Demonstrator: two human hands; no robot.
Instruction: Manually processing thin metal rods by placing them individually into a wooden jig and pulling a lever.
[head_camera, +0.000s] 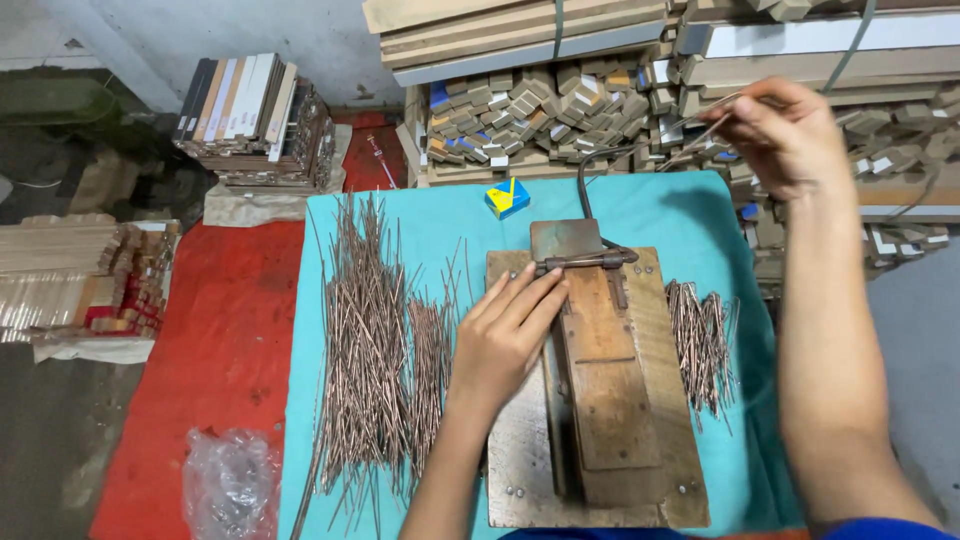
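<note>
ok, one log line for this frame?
left hand: flat on wooden jig | right hand: raised, pinching thin rods | long rods left, short rods right

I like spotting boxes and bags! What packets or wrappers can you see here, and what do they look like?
Small box: far edge of the teal table, squarish, blue and yellow.
Plastic bag: on the red floor mat at lower left, crumpled, clear.
No signs or screens in view.

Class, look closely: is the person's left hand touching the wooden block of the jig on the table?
Touching. The head view shows the left hand lying flat, fingers resting on the wooden block near its metal hinge.
</note>
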